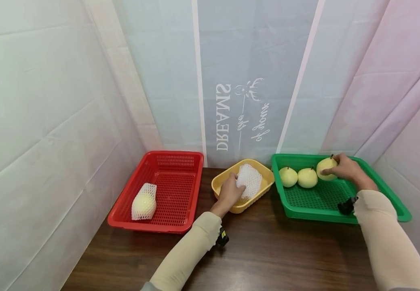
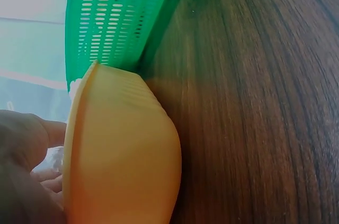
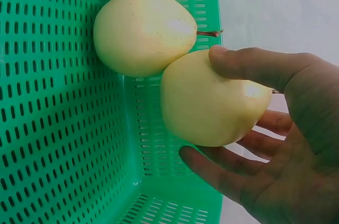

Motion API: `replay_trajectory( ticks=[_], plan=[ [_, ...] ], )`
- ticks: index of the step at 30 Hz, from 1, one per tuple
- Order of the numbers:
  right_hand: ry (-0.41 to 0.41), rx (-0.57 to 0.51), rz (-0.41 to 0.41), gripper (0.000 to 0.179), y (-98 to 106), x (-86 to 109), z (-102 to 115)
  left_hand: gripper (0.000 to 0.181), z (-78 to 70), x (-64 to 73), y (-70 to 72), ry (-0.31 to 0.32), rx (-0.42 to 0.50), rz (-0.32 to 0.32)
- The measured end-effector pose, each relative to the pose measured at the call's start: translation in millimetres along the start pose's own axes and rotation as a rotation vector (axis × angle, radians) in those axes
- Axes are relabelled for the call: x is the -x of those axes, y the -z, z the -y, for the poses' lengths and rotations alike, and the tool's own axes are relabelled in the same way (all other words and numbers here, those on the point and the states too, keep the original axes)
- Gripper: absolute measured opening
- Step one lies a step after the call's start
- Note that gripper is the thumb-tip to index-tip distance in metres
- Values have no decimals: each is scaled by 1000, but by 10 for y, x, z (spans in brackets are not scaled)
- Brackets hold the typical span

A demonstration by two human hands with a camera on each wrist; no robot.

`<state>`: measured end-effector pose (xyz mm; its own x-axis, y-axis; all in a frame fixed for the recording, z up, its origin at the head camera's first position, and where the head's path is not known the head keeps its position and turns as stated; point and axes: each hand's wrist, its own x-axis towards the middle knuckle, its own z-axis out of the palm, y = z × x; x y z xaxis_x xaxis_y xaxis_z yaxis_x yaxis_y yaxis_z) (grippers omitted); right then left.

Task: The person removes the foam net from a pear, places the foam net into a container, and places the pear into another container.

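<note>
Below lies a brown table (image 1: 279, 250); behind hangs printed cloth (image 1: 253, 48).

Left sleeve (image 1: 188, 252) and right sleeve (image 1: 386, 242): pale cream cloth, long, lightly creased. Left cuff (image 1: 211, 221) gathered; right cuff (image 1: 371, 198) wavy-edged, bunched. Left wrist device (image 1: 222, 240) small, black, boxy, bright yellow patch (image 1: 223, 233) on it. Right wrist device (image 1: 347, 206) black, angular, finer detail too dark. Grey cloth (image 1: 150, 287) at left sleeve's upper end. Left grip (image 1: 229, 192), right grip (image 1: 347, 168) bare.
</note>
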<state>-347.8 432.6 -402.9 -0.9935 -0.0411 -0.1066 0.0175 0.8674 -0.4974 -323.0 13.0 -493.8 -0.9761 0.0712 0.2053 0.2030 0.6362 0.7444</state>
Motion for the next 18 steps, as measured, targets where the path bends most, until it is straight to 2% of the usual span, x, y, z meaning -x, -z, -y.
replay_trajectory(
  ticks=[5, 6, 11, 18],
  plan=[
    [8, 11, 18, 99, -5, -23, -28, 35, -6, -11, 8, 1, -93, -1],
    [12, 10, 22, 98, -8, -30, -40, 36, -40, 6, 41, 15, -101, 11],
    [25, 2, 53, 95, -35, -90, -133, 42, -45, 3, 29, 47, -197, 29],
    [21, -4, 95, 98, -51, -170, -229, 50, -41, -2, -24, 44, -286, 27]
  ],
)
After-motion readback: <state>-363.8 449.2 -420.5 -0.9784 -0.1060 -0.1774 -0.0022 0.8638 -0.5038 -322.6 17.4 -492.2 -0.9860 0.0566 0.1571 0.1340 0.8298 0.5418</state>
